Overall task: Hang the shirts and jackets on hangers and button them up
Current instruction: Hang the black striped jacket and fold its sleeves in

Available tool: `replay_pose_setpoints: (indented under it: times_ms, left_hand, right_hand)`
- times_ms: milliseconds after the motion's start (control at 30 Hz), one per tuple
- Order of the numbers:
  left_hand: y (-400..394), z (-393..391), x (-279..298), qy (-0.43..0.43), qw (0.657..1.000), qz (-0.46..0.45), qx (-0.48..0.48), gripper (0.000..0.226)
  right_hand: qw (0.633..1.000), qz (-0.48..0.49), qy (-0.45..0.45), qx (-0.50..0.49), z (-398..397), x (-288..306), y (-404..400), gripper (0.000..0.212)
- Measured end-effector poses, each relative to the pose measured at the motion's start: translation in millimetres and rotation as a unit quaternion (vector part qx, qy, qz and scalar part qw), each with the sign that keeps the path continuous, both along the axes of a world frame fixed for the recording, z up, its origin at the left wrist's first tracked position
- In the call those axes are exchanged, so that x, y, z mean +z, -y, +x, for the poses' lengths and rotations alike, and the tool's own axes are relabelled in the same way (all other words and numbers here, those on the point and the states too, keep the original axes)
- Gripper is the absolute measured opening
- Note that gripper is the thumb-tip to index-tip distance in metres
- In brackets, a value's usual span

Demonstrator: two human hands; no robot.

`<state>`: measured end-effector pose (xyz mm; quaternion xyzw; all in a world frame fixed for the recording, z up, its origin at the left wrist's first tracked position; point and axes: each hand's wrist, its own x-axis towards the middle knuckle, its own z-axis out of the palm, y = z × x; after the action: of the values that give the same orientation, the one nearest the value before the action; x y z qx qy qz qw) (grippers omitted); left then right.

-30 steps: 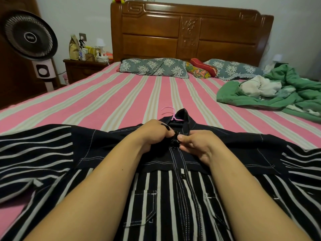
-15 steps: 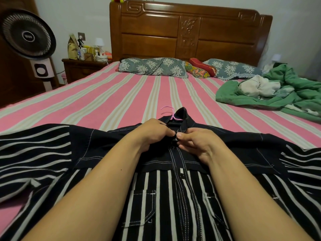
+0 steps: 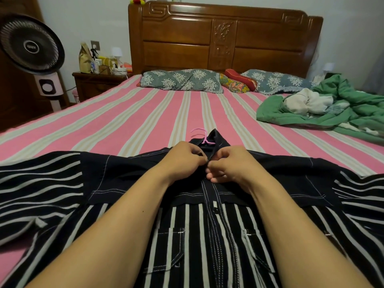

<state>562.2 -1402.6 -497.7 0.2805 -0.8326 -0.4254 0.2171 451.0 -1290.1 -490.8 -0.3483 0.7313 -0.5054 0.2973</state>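
Note:
A black shirt with white stripes [image 3: 197,242] lies spread front-up on the bed, sleeves out to both sides. A pink hanger [image 3: 204,138] is inside it, its hook sticking out past the collar. My left hand [image 3: 185,156] and my right hand [image 3: 230,163] meet at the shirt's front placket just below the collar, and both pinch the fabric edges there. The button between the fingertips is hidden. One fastened button shows lower on the placket.
The bed has a pink striped sheet [image 3: 145,117] and a wooden headboard [image 3: 224,36]. Patterned pillows [image 3: 180,81] lie at its head. A heap of green and white clothes [image 3: 324,104] sits at the right. A standing fan [image 3: 31,48] and cluttered nightstand [image 3: 99,80] are left.
Both hands have stayed at the top of the placket. The fingertips have shifted slightly closer together on the fabric. The shirt and hanger have not moved.

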Motion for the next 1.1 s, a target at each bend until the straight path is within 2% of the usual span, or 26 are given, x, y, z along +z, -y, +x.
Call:
replay_pose_setpoints:
  times_ms: [67,133,233,267,333,400,467,533,633,833,1000,1100]
  left_hand:
    - [1.4,2.1,1.3,0.001,1.000,0.020,-0.015,0.017]
    - [1.1,3.3,1.7,0.003,0.998,0.052,-0.026,0.032]
    - [-1.1,-0.9,-2.9,-0.009,0.999,0.039,0.009,0.040]
    - [-1.4,-2.5,-4.3,-0.016,0.998,0.047,0.023,0.038]
    - [0.1,-3.9,-5.7,-0.018,0.996,0.076,0.031,0.033]
    - [1.9,-2.2,-3.9,-0.009,0.995,0.093,0.027,0.027]
    - [3.3,-0.3,-2.6,-0.004,0.996,0.090,0.011,0.022]
    - [4.6,1.3,-2.8,-0.004,0.996,0.092,-0.015,0.022]
    - [7.6,4.4,-4.1,-0.005,0.996,0.079,-0.043,0.022]
    - [8.2,2.1,-7.3,0.005,0.998,0.028,-0.047,0.024]
    - [7.5,-2.8,-9.4,0.025,0.999,0.020,-0.027,0.021]
    - [6.5,-4.1,-6.4,0.046,0.999,-0.018,-0.022,0.021]
  right_hand:
    - [0.998,0.007,-0.062,-0.019,1.5,-3.7,4.1,0.013]
    - [0.989,0.014,-0.142,-0.044,3.4,-7.6,7.3,0.010]
    - [0.976,0.031,-0.211,-0.050,5.6,-9.2,9.2,0.007]
    - [0.981,0.032,-0.188,-0.043,3.9,-9.1,8.4,0.010]
    - [0.998,0.017,-0.049,-0.029,-2.4,-6.8,3.4,0.012]
    - [0.996,0.002,0.082,-0.021,-7.8,-3.0,-5.1,0.009]
    - [0.991,-0.010,0.134,-0.018,-12.3,-1.5,-11.0,0.003]
    - [0.990,-0.015,0.139,-0.018,-12.3,-1.5,-11.5,0.009]
    - [0.995,-0.006,0.098,-0.023,-7.8,-2.1,-5.8,0.020]
    - [0.999,-0.001,0.028,-0.016,-8.0,-5.5,-1.8,0.010]
    - [0.988,0.004,-0.150,-0.040,-11.0,-12.8,3.7,0.017]
    - [0.982,0.005,-0.181,-0.052,-15.8,-17.7,5.7,0.016]
